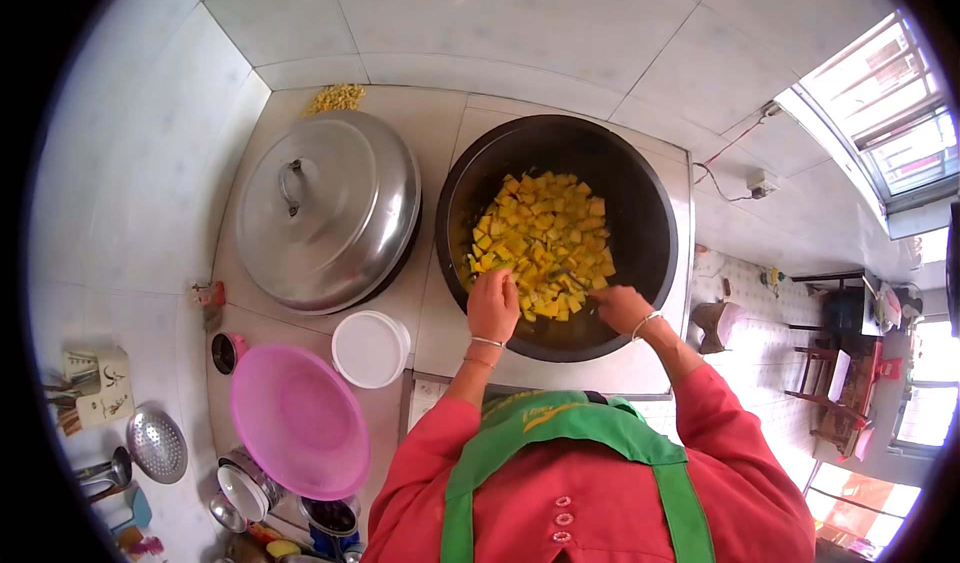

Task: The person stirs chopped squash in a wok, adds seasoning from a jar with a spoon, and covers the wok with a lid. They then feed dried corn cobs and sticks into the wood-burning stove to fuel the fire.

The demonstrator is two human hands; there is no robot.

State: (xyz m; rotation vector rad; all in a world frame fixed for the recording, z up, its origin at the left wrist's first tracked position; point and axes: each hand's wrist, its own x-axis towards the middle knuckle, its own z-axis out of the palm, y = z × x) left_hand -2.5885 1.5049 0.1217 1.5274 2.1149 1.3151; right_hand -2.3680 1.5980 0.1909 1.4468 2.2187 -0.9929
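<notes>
The single view looks from the person's head, facing forward and steeply down over the chest and both hands (pixel 493 305). The counter (pixel 440 333) is close below; its wide, curved-edged field takes in walls, left-side utensils and the room's far right.

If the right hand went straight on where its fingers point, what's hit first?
Likely the yellow chunks at the pile's near right edge, inside the dark pot. The right hand may already touch them; depth is unclear.
</notes>
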